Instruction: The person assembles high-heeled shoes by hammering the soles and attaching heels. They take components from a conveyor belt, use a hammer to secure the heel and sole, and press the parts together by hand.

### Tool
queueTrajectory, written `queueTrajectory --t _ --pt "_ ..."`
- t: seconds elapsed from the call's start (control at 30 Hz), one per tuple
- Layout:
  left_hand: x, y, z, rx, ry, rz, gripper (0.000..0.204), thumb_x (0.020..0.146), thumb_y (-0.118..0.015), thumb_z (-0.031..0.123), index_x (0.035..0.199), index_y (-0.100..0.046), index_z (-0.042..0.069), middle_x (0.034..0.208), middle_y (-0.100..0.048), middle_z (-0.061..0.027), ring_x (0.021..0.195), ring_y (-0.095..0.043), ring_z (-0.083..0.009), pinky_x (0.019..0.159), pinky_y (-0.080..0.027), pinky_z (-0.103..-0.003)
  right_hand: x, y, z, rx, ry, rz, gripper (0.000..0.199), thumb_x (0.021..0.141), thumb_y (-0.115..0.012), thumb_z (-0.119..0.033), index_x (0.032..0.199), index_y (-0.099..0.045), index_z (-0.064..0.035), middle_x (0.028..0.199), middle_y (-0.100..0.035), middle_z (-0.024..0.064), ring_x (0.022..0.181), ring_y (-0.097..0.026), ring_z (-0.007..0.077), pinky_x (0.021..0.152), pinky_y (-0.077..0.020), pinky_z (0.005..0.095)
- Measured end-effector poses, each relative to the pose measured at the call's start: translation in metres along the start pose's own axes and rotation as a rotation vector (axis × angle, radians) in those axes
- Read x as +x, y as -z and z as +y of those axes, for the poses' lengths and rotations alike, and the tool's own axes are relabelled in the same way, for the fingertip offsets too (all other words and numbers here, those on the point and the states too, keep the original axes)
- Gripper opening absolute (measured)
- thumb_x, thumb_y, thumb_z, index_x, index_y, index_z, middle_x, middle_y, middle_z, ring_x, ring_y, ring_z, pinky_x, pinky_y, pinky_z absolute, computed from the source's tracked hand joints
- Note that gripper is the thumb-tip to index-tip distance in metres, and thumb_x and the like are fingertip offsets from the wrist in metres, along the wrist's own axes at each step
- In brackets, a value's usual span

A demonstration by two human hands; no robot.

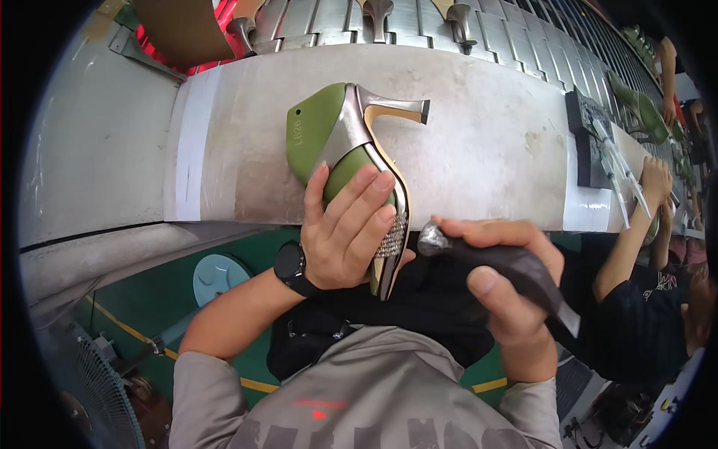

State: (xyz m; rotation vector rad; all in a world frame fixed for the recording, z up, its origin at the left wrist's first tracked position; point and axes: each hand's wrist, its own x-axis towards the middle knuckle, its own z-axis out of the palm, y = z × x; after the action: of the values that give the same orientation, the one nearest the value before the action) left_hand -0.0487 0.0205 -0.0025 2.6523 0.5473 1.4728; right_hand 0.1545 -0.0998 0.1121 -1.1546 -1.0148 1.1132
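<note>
A high-heeled shoe on a green last (pixel 318 127) lies on its side across the pale work surface's near edge. Its slim metallic heel (pixel 395 105) points right, and rows of sparkling stones (pixel 390 238) cross the toe part, which sticks out past the edge toward me. My left hand (pixel 348 232) is closed over the shoe's front, fingers pressed on its side. Just right of the toe, my right hand (pixel 516 269) grips a dark hammer-like tool (pixel 497 262) with a rounded silver face. That face is close to the shoe, apparently apart from it; any handle is hidden.
Beyond the work surface (pixel 486 142) runs a slatted metal conveyor (pixel 314 22) carrying several heeled shoes. White-handled slim tools (pixel 619 168) lie by a dark block (pixel 587 138) at right. A co-worker's arm (pixel 636 217) is close by. A round blue stool (pixel 221 278) and a fan (pixel 105 393) stand lower left.
</note>
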Motion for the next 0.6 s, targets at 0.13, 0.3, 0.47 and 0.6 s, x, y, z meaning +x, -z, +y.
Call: queueTrajectory --t 0.13,0.3,0.47,0.6 --pt "-0.004 -0.007 0.003 0.010 0.008 0.040 0.047 0.106 -0.065 0.036 0.140 -0.053 0.007 0.145 -0.065 -0.0185 0.134 -0.065 -0.0352 0.121 -0.031 -0.069 0.035 0.006 -0.006 -0.111 0.062 -0.026 0.029 0.093 -0.076 -0.003 0.118 -0.067 0.0079 0.121 -0.077 0.0238 0.114 -0.074 0.0245 0.103 -0.0567 0.0356" --pt "-0.009 -0.006 0.001 0.009 0.047 0.041 0.035 0.106 -0.058 0.016 0.140 -0.053 0.010 0.145 -0.066 -0.0148 0.134 -0.065 -0.0320 0.122 -0.031 -0.069 0.056 0.006 -0.009 -0.419 0.137 -0.279 0.029 0.085 -0.083 -0.004 0.110 -0.071 0.0042 0.108 -0.080 0.0212 0.097 -0.081 0.0292 0.090 -0.0632 0.0358" --pt "-0.005 -0.004 0.003 -0.018 0.068 0.008 0.031 0.107 -0.057 0.018 0.137 -0.054 0.012 0.144 -0.067 -0.0122 0.133 -0.066 -0.0291 0.123 -0.030 -0.067 0.044 -0.005 -0.007 -0.471 0.280 -0.313 0.032 0.074 -0.086 0.001 0.103 -0.073 0.0076 0.103 -0.078 0.0251 0.095 -0.080 0.0375 0.091 -0.0666 0.0447" --pt "-0.003 -0.002 0.003 -0.039 0.073 -0.014 0.030 0.107 -0.057 0.016 0.136 -0.055 0.012 0.143 -0.067 -0.0123 0.134 -0.065 -0.0287 0.122 -0.030 -0.066 0.033 -0.014 -0.008 -0.553 0.313 -0.293 0.035 0.072 -0.087 0.000 0.103 -0.073 0.0063 0.105 -0.077 0.0267 0.097 -0.080 0.0396 0.090 -0.0664 0.0436"
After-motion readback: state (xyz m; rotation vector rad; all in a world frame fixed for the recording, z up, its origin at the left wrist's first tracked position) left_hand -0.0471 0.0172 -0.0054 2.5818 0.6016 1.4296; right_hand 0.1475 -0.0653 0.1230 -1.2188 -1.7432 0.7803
